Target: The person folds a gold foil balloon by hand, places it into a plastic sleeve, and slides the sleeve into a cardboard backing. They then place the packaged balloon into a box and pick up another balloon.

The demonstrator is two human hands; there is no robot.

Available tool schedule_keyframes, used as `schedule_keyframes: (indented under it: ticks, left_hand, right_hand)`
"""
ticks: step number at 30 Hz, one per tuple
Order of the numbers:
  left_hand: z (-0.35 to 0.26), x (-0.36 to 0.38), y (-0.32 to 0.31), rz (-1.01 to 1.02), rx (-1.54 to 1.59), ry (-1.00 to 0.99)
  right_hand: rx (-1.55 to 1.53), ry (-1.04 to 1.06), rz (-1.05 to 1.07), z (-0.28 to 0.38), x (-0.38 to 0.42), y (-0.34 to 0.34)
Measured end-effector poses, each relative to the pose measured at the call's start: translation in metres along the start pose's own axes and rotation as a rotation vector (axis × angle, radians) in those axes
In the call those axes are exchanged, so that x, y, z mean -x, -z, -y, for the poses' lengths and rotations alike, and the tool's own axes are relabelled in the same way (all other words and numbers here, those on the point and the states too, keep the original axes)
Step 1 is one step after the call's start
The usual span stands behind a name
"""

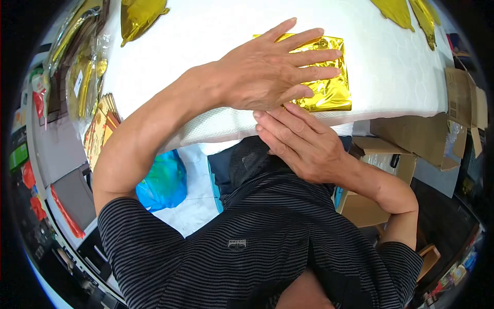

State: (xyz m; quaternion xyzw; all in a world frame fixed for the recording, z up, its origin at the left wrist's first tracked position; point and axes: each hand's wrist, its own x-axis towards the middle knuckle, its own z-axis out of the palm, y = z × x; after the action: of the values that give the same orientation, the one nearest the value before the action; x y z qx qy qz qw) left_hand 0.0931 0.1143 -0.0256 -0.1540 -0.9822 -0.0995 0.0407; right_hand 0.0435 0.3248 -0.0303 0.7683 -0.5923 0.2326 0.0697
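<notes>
A shiny gold foil sheet [332, 92], folded into a flat, creased rectangle, lies near the close edge of the white padded table. My left hand [270, 69] rests palm down across its left part, fingers spread and pointing right. My right hand [306, 141] is at the table edge, just below the left palm. Its fingers are close together and bent, with the index fingertip beside the foil's near left corner. The right thumb is hidden, and I cannot make out what those fingers hold, if anything.
More gold foil pieces lie at the table's far left [140, 20] and far right [393, 13]. Clear plastic packs [85, 85] hang at the left edge. A blue plastic bag [162, 180] is on the floor at left. Cardboard boxes [411, 134] stand at right.
</notes>
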Motion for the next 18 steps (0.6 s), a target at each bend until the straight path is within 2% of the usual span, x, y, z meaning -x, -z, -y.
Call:
schedule_keyframes:
  ticks: [9,11,15,18]
  left_hand:
    - [0.0,0.002,-0.003,-0.034,-0.042,0.005]
    - [-0.001,0.001,-0.004,-0.04,-0.046,-0.008]
    - [0.003,0.001,0.004,-0.015,-0.044,-0.058]
    - [0.003,0.001,0.009,0.0,-0.034,-0.07]
  right_hand:
    - [-0.184,0.066,0.076,-0.021,0.04,0.026]
    - [-0.193,0.01,0.011,-0.023,0.038,0.05]
    - [0.083,-0.049,-0.105,-0.038,0.014,0.046]
    - [0.089,-0.054,-0.081,-0.045,0.017,0.04]
